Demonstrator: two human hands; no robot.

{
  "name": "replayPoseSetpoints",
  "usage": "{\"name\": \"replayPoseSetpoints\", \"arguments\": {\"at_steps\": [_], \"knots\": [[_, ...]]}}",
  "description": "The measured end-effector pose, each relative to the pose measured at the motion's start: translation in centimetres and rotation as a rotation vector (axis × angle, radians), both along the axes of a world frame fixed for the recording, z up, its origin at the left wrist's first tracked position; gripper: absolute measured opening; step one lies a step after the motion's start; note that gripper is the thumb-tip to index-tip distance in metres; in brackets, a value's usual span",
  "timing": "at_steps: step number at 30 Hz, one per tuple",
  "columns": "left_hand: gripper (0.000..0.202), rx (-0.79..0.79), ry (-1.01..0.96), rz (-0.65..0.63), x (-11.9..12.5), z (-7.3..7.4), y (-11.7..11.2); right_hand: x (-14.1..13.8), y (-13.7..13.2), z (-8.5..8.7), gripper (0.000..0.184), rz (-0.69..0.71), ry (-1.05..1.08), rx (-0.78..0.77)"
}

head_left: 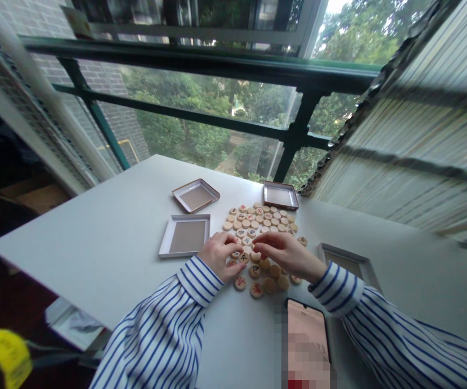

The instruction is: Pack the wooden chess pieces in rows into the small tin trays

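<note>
Where the table (237, 346) comes closest to my camera, a phone (308, 327) lies face up, its lower part broken into blocks. Low at my left, off the table, is a yellow object (4, 356), too blurred for me to name. Both of my forearms reach in wearing striped sleeves (160, 319).

Beyond the phone, my left hand (221, 256) is at the left edge of a cluster of round wooden pieces (256, 290); its fingers curve, with thumb and forefinger parted, pieces showing in the gap, and I see nothing pinched there. My right hand (285, 253) comes over the cluster from the other side, its fingers bent and drawn close at the tips, by a pale piece (255, 257); whether they have hold of it, I cannot tell. The two hands face each other, near but apart.

The pieces spread flat from just beyond the phone toward the far edge; some bear red characters, some dark ones, others are plain on top. Right of them lies a shallow tray (349, 265), partly hidden by my right arm, and a pale tray (187, 236) sits to their left. Farther off I have two brown-rimmed trays (196, 196), one on each side.

Past the table run a green railing (201, 60) and, outside, trees (176, 121).
</note>
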State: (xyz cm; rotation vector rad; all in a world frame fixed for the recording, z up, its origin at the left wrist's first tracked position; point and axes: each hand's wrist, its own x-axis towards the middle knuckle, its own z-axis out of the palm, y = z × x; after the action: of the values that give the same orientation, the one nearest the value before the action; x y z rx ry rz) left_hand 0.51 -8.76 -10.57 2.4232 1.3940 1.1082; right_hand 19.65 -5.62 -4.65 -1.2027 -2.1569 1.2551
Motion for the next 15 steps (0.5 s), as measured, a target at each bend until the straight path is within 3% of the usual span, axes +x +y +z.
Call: {"name": "replayPoseSetpoints", "arguments": {"at_steps": [5,15], "knots": [[0.022,-0.032,0.076,0.021,0.0,0.1,-0.1,0.4,0.2,-0.8,0.025,0.018,-0.118,0.181],[0.024,-0.063,0.145,0.041,0.1,0.2,-0.5,-0.9,-0.1,-0.6,0.020,0.114,-0.489,0.578]]}}
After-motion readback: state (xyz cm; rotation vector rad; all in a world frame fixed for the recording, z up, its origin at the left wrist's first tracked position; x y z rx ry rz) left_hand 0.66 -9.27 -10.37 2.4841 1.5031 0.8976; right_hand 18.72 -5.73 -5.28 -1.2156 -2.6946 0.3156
